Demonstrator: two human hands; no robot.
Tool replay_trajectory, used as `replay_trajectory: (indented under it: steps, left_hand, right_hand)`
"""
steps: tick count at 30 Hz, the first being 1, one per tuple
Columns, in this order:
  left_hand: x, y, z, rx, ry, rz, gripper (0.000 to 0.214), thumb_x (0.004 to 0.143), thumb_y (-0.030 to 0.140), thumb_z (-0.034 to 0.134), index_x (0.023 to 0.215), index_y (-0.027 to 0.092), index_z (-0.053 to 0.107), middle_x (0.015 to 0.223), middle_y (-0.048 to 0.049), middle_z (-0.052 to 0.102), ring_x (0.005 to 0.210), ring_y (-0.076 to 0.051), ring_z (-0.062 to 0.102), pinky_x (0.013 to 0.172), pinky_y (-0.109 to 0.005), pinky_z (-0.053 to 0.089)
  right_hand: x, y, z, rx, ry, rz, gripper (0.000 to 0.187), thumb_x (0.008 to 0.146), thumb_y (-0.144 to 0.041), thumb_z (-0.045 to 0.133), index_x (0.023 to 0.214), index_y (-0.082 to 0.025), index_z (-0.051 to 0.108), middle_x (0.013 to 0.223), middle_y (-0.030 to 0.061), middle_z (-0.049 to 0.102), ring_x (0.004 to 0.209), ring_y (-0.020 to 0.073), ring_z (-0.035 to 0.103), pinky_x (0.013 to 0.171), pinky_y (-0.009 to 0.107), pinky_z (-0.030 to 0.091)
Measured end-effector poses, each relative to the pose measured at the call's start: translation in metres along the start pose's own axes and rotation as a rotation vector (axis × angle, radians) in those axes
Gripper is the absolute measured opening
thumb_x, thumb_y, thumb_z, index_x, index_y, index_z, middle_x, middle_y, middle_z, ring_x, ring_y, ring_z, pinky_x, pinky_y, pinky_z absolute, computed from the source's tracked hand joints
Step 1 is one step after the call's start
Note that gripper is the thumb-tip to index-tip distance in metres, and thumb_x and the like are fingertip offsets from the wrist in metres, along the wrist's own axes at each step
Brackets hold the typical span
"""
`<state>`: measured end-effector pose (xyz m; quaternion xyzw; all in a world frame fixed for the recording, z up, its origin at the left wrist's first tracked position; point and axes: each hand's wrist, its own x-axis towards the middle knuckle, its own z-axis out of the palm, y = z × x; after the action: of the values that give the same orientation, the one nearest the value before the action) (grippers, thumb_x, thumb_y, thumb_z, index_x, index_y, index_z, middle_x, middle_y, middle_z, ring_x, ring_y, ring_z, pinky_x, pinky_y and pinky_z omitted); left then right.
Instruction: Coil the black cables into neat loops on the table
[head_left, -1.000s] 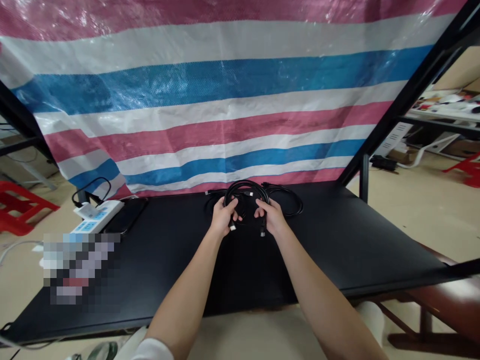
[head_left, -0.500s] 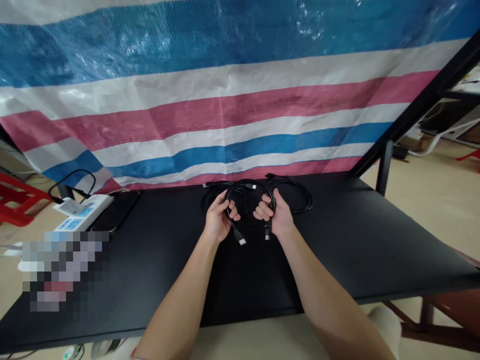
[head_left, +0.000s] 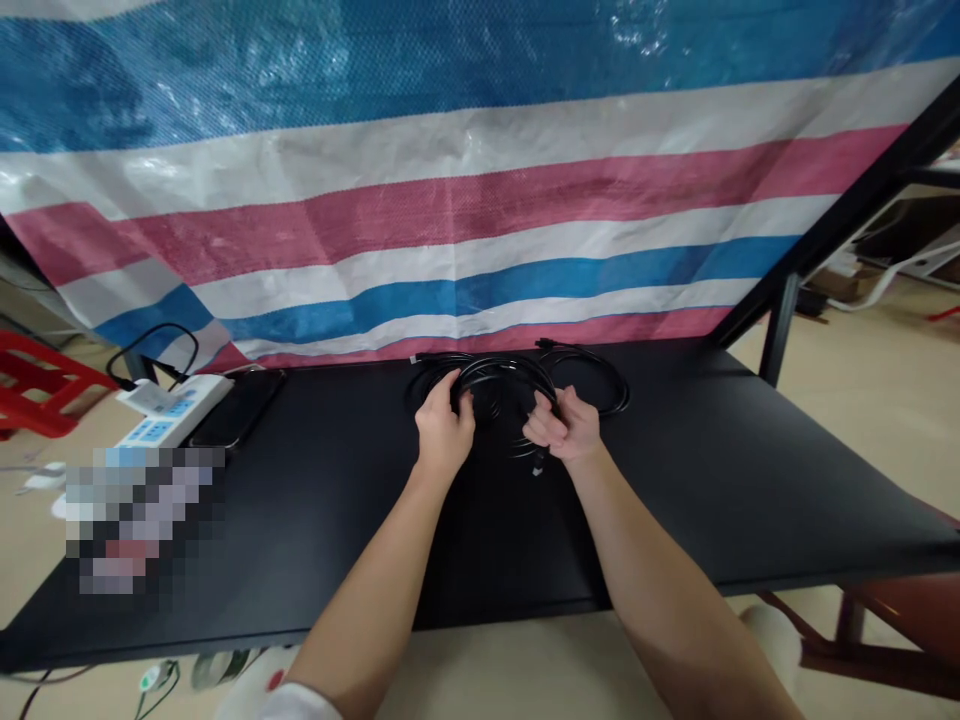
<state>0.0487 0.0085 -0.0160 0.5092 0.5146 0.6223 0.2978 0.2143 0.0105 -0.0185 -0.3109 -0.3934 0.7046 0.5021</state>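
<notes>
Striped sheet [head_left: 454, 215] in red, white and blue hangs behind a black tabletop [head_left: 337, 530]; white power strip [head_left: 169, 415] on the tabletop taken as reference for all places. Dark phone-like slab [head_left: 238, 410] lies just right of the strip. Red stool [head_left: 49, 385] stands on the floor, left of the strip.

Black cable loop [head_left: 510, 366]: well to the right of the strip, arched between both hands. Second coil [head_left: 625, 388] rests on the tabletop, farther right from the strip than the loop.

Left hand [head_left: 444, 428]: back of hand toward camera, wrist roughly straight, thumb and fingers curled about the loop's strip-side end; grip closed on cable, finger detail partly hidden. Right hand [head_left: 568, 424]: fingers folded inward, closed about the end farther from the strip; connector [head_left: 538, 463] hangs below those fingers. Both forearms reach forward from the near edge, converging toward the loop.
</notes>
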Motion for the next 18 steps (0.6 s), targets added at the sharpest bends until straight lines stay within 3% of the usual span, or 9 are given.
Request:
replay_trajectory:
  steps: [3, 7, 10, 12, 15, 18]
  left_hand:
    - [0.002, -0.001, 0.000, 0.007, -0.013, -0.062, 0.025, 0.065, 0.008, 0.062, 0.085, 0.023, 0.062, 0.082, -0.0037, 0.068, 0.086, -0.022, 0.065, 0.079, -0.031, 0.049]
    - [0.005, 0.001, -0.002, 0.058, 0.008, -0.101, 0.023, 0.062, 0.004, 0.062, 0.074, 0.023, 0.059, 0.063, 0.0002, 0.062, 0.067, -0.019, 0.063, 0.074, -0.029, 0.048]
    - [0.005, 0.002, -0.003, 0.062, 0.033, -0.078, 0.019, 0.061, 0.007, 0.065, 0.062, 0.023, 0.055, 0.058, 0.0011, 0.058, 0.058, -0.017, 0.058, 0.067, -0.027, 0.047]
    - [0.003, 0.003, -0.002, 0.058, 0.035, -0.028, 0.018, 0.062, 0.008, 0.065, 0.060, 0.023, 0.055, 0.064, -0.0005, 0.061, 0.062, -0.017, 0.059, 0.067, -0.026, 0.047]
    - [0.001, 0.004, 0.000, 0.059, 0.022, 0.063, 0.018, 0.065, 0.009, 0.063, 0.076, 0.023, 0.063, 0.078, -0.0036, 0.065, 0.077, -0.019, 0.062, 0.076, -0.028, 0.048]
    - [0.000, 0.005, 0.003, 0.072, -0.021, 0.104, 0.022, 0.070, 0.012, 0.061, 0.088, 0.023, 0.066, 0.082, -0.0060, 0.066, 0.082, -0.020, 0.062, 0.082, -0.030, 0.047]
  right_hand:
    - [0.000, 0.002, 0.002, -0.024, 0.003, 0.012, 0.049, 0.060, -0.071, 0.059, 0.052, -0.025, 0.045, 0.026, -0.0134, 0.023, 0.024, 0.0077, 0.019, 0.038, 0.024, 0.021]
    - [0.002, 0.004, 0.003, -0.011, -0.097, -0.021, 0.053, 0.044, -0.070, 0.070, 0.053, -0.024, 0.044, 0.028, -0.0147, 0.023, 0.027, 0.0061, 0.018, 0.038, 0.023, 0.021]
    - [0.002, 0.005, 0.000, -0.007, -0.105, -0.003, 0.055, 0.049, -0.054, 0.076, 0.048, -0.023, 0.030, 0.028, -0.0144, 0.018, 0.028, 0.0055, 0.017, 0.038, 0.023, 0.021]
    - [0.003, 0.006, -0.001, -0.013, -0.088, -0.010, 0.054, 0.053, -0.041, 0.076, 0.048, -0.023, 0.025, 0.028, -0.0138, 0.017, 0.028, 0.0053, 0.018, 0.038, 0.022, 0.021]
    - [0.007, 0.008, 0.003, -0.044, 0.020, -0.108, 0.045, 0.055, -0.033, 0.075, 0.051, -0.023, 0.031, 0.032, -0.0126, 0.029, 0.029, 0.0046, 0.024, 0.036, 0.021, 0.021]
    - [0.012, 0.011, 0.011, -0.141, 0.266, -0.265, 0.033, 0.054, -0.035, 0.074, 0.063, -0.024, 0.044, 0.038, -0.0124, 0.040, 0.028, 0.0063, 0.030, 0.032, 0.021, 0.023]
